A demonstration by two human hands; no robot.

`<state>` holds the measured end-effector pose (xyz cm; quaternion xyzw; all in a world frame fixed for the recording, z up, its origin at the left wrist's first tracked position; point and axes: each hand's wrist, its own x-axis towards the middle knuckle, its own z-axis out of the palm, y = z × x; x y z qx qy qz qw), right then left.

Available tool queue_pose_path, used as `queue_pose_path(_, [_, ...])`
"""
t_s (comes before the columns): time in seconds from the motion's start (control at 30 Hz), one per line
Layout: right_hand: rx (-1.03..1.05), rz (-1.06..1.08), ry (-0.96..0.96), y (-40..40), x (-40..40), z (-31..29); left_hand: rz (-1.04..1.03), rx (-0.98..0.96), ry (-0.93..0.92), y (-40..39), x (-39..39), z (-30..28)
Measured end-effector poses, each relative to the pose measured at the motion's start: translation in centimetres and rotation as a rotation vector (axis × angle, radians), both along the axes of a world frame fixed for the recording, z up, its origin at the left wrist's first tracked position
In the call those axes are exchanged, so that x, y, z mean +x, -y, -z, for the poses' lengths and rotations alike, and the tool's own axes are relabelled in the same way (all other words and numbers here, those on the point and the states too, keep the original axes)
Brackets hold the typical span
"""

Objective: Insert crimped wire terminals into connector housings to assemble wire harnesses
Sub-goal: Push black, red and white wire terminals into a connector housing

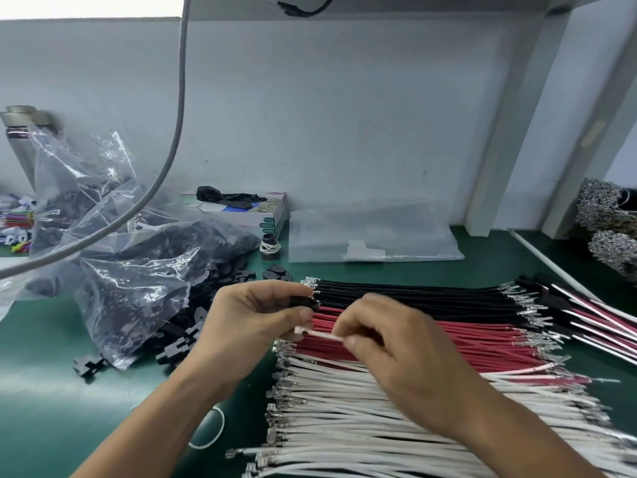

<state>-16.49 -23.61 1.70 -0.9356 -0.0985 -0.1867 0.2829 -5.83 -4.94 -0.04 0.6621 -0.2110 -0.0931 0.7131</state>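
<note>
My left hand [251,322] pinches a small black connector housing [308,302] between thumb and fingers. My right hand [389,346] pinches a white wire [324,335] near its crimped end, the terminal pointing left toward my left hand, just below the housing. Under both hands lie rows of crimped wires on the green mat: black wires [413,294] at the back, red wires [482,343] in the middle, white wires [362,426] nearest me.
A clear plastic bag of black housings [138,270] spills onto the mat at left, with loose housings [89,365] beside it. Finished harnesses [593,319] lie at right. A tissue box [262,212], a flat clear bag [372,232] and terminal reels [610,215] stand behind.
</note>
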Motion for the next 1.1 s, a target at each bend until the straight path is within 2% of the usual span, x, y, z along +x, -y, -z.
queue_pose_path(0.13, [-0.037,0.151,0.208,1.2,0.1,-0.5,0.021,-0.043,-0.053,-0.1,-0.1,-0.4])
queue_pose_path(0.3, [-0.027,0.174,0.263,1.4,0.3,0.1,0.038,-0.068,-0.072,-0.1,-0.3,-0.7])
queue_pose_path(0.53, [0.053,0.131,0.291,1.1,0.4,0.4,0.053,-0.061,-0.08,0.0,-0.3,-0.7])
queue_pose_path(0.83, [0.044,0.171,0.304,0.6,0.5,0.5,0.11,-0.028,-0.067,0.0,-0.7,-0.4])
queue_pose_path(0.97, [0.2,0.11,0.22,0.4,0.7,1.0,0.148,-0.001,-0.073,0.0,-0.8,-0.1])
queue_pose_path(1.1, [0.146,0.075,0.227,0.2,0.4,1.2,0.156,0.022,-0.061,0.1,-0.8,0.1])
